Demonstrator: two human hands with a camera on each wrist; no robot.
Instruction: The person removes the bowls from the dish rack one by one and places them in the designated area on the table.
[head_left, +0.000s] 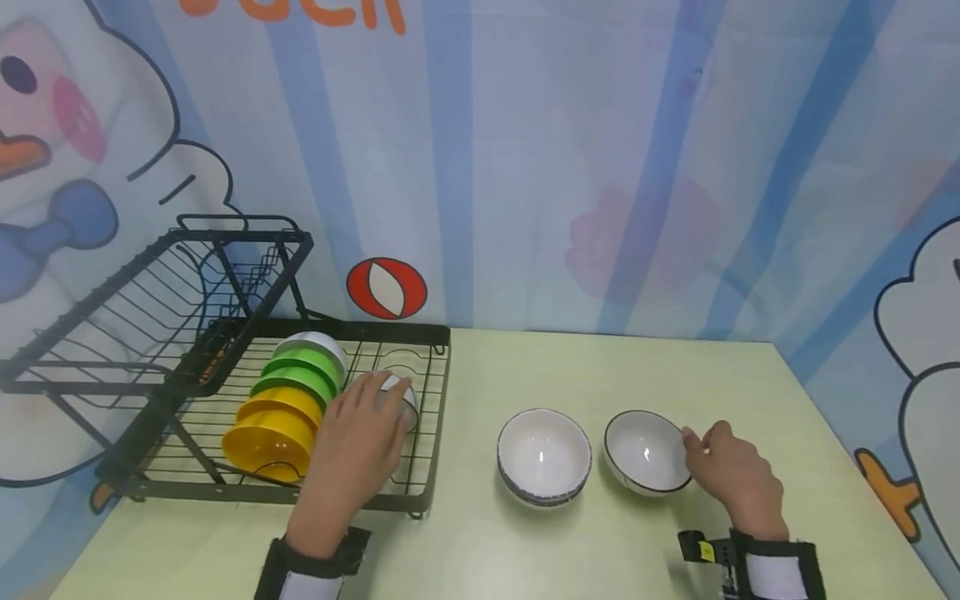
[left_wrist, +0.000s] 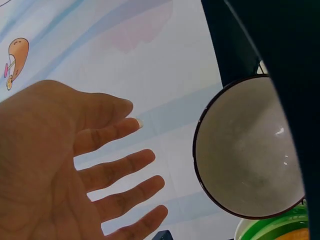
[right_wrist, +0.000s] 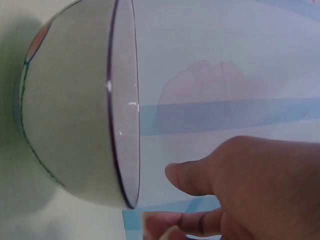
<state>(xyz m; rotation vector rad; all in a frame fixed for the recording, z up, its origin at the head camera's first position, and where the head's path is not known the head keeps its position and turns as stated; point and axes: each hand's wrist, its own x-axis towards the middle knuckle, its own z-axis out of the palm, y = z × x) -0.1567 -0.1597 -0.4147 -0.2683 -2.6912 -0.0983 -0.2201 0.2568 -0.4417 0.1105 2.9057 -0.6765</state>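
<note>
My left hand reaches over the dish rack, beside a white bowl partly hidden behind the fingers. In the left wrist view its fingers are extended, with a gap between them and the dark-rimmed bowl. My right hand is at the right side of another white bowl with a dark rim. The right wrist view shows the thumb and bent forefinger parted, close to that bowl's rim but not around it. Left of it stands a white bowl with a dark-patterned outside.
The black two-tier dish rack stands at the left of the pale table. In it, yellow bowls, green bowls and a white one lean in a row. A printed cloth hangs behind the table.
</note>
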